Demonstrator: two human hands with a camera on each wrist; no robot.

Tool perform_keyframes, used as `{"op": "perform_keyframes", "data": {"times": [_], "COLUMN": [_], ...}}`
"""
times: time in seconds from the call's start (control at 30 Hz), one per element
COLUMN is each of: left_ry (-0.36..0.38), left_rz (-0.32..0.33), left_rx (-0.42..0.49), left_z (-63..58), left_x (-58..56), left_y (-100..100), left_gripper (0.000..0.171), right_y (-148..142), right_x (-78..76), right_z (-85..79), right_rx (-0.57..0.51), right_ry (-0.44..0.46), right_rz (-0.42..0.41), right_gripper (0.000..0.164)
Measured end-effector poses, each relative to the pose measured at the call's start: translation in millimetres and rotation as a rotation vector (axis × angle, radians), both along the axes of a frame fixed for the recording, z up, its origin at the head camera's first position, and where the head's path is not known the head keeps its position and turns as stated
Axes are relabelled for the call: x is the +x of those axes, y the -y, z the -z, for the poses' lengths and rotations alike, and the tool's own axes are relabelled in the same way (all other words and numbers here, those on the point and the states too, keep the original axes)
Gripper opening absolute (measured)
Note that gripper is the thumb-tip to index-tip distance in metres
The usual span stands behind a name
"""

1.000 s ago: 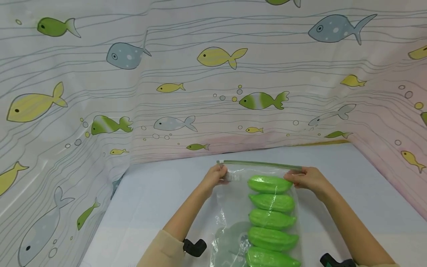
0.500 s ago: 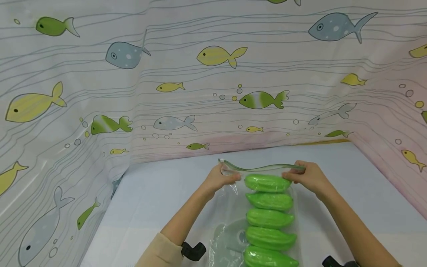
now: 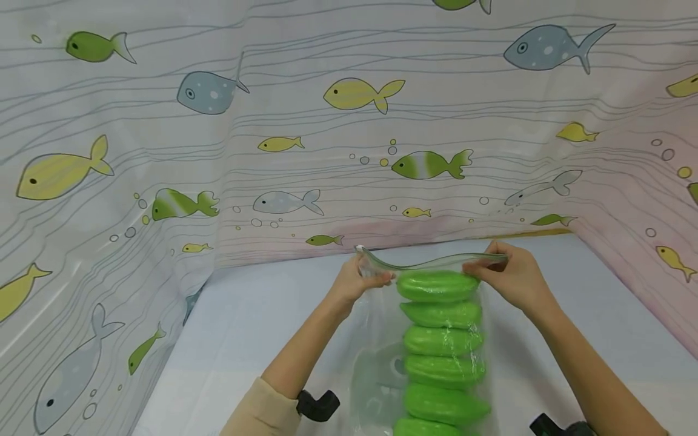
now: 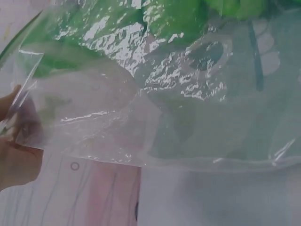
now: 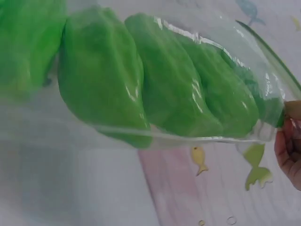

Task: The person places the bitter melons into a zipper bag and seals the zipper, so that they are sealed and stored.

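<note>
A clear zip bag point(image 3: 376, 315) with a green zip strip point(image 3: 414, 267) is held up over the white table. Inside, several plump, glossy green fruit-like pieces point(image 3: 443, 341) with pointed ends are stacked in a column along its right side. My left hand point(image 3: 348, 283) pinches the top left corner, thumb across the front. At the top right corner my right hand point(image 3: 515, 274) grips the bag just below the strip, beside the uppermost green piece. A grey-green printed shape point(image 3: 376, 384) with an eye shows at the lower left. The bag's bottom is cut off by the head view.
The white tabletop point(image 3: 245, 333) spreads to both sides of the bag. Behind it and at the sides hangs a fish-patterned curtain point(image 3: 349, 181). Black wrist mounts point(image 3: 318, 406) sit on both forearms.
Both hands have lifted the bag a little, bringing another green piece into view. The zip strip, straight a second ago, now sags in a curve, and my left thumb has moved inward across the front.
</note>
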State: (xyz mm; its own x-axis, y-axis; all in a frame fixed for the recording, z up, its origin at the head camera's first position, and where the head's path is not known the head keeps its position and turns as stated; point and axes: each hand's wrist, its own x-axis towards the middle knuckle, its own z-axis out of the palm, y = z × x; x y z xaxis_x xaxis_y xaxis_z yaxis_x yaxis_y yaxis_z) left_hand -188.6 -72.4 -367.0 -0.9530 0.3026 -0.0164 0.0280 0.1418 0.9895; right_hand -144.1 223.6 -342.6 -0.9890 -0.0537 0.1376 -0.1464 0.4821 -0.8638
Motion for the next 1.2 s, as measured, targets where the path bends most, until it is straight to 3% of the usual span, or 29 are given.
{"op": "perform_keyframes", "data": {"times": [0.13, 0.3, 0.47, 0.67, 0.83, 1.0, 1.1, 1.2], "left_ry": [-0.012, -0.064, -0.104, -0.174, -0.202, -0.179, -0.205, -0.243], "left_rz": [-0.044, -0.078, -0.084, -0.025, -0.021, -0.104, -0.112, -0.109], "left_rx": [0.048, 0.115, 0.161, 0.229, 0.239, 0.181, 0.194, 0.262], "left_z": [-19.4, -38.9, -49.5, -54.6, -57.7, -56.8, -55.4, -54.7], "left_x": [3.8, 8.6, 12.0, 15.2, 15.8, 16.9, 18.6, 22.0], "left_y": [-3.5, -7.5, -6.4, -1.3, 0.5, 2.6, 3.8, 4.8], "left_gripper": [0.027, 0.032, 0.034, 0.059, 0.062, 0.075, 0.071, 0.063], "right_y": [3.4, 8.6, 13.8, 17.2, 18.0, 18.6, 18.3, 17.8], "right_x": [2.8, 3.7, 5.2, 7.0, 7.8, 9.1, 10.5, 11.1], "right_z": [-16.2, -27.2, -34.7, -42.2, -46.1, -44.7, -43.7, -42.7], "right_rx": [-0.032, -0.035, -0.085, -0.083, -0.091, -0.106, -0.102, -0.098], "right_ry": [-0.137, -0.384, -0.543, -0.700, -0.729, -0.692, -0.683, -0.682], "right_rz": [0.036, 0.099, 0.115, 0.102, 0.093, 0.087, 0.085, 0.079], "right_gripper": [0.023, 0.019, 0.022, 0.028, 0.029, 0.026, 0.025, 0.026]}}
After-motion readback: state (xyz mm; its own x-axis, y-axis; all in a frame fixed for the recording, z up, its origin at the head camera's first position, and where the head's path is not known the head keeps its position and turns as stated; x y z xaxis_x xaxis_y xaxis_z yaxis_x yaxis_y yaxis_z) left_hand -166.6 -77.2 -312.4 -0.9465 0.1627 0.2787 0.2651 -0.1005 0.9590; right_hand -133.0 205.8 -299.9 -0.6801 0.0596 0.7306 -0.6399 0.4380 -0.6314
